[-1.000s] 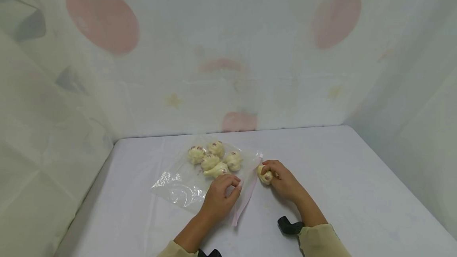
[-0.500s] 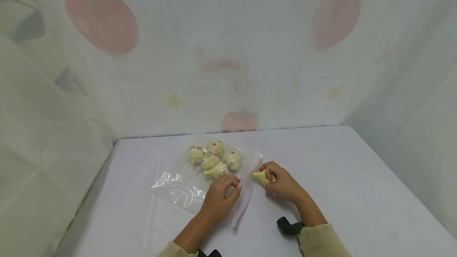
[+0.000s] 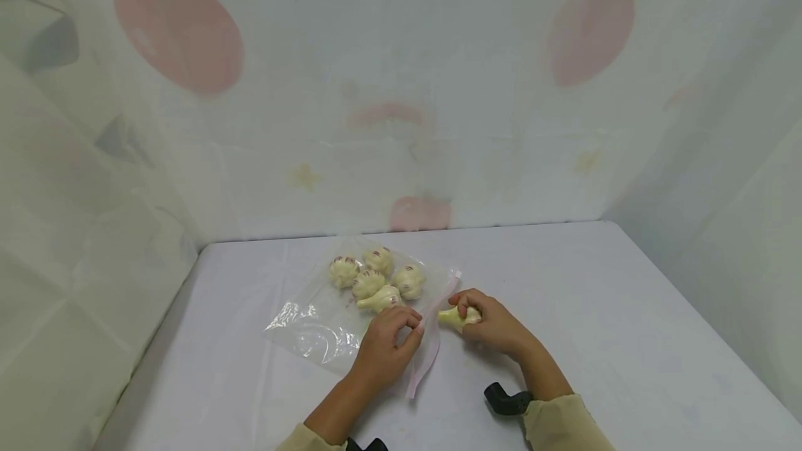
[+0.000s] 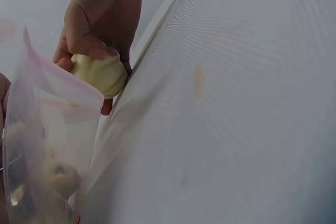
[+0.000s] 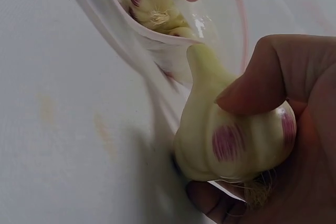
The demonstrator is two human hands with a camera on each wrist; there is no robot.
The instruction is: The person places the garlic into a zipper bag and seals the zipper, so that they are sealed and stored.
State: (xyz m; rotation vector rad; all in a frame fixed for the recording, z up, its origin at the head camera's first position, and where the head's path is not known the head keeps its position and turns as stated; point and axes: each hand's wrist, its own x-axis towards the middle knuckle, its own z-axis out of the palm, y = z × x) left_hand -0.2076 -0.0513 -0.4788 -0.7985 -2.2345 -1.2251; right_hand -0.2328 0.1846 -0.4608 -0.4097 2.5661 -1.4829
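Note:
A clear zip bag (image 3: 313, 339) with a pink-edged mouth lies on its side, several garlic bulbs (image 3: 368, 284) inside. At its mouth my left hand (image 3: 383, 346) pinches the bag's edge between thumb and fingers. My right hand (image 3: 498, 326) holds another garlic bulb (image 5: 236, 135), thumb on one side and fingers on the other. That bulb is cream with purple streaks and root hairs, and its stem points toward the bag mouth. In the right wrist view the stem tip meets the pink rim; I cannot tell whether it is inside. The left wrist view shows the mouth standing open.
A white cloth covers the table (image 3: 595, 312). Fabric walls with faded fruit prints stand behind it and on both sides. A black wrist mount (image 3: 506, 399) sits by the right sleeve, and another shows at the left sleeve.
My right hand has turned the garlic bulb so its stem points left, and moved it slightly left to the bag mouth. The left hand and the bag's contents stay nearly still.

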